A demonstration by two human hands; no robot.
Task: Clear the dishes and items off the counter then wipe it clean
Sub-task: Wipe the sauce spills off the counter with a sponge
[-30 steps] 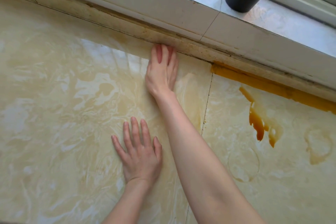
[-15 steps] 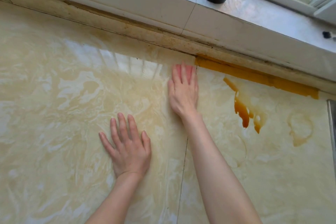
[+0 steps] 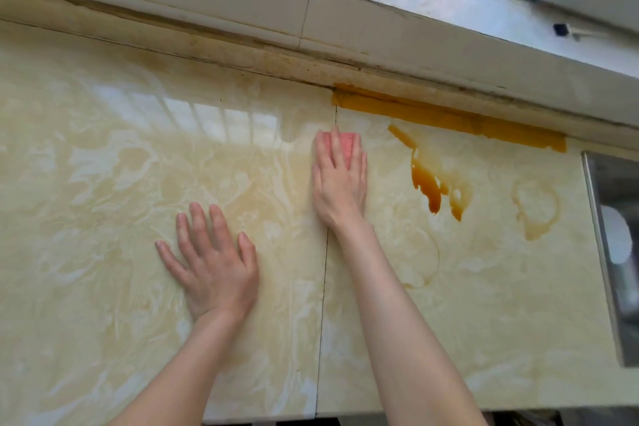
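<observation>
Fingers of the right hand (image 3: 340, 183) lie flat and together, pressing a pink sponge (image 3: 346, 145) onto the marbled desk (image 3: 103, 166); its far edge peeks out past the fingertips. Left hand (image 3: 214, 263) rests palm-down, fingers spread, holding nothing. Orange spill (image 3: 428, 183) streaks the surface just right of the sponge.

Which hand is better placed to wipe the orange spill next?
Right. The right hand already presses the pink sponge flat on the counter, just left of the orange spill. The left hand lies empty, palm down, farther from it.
</observation>
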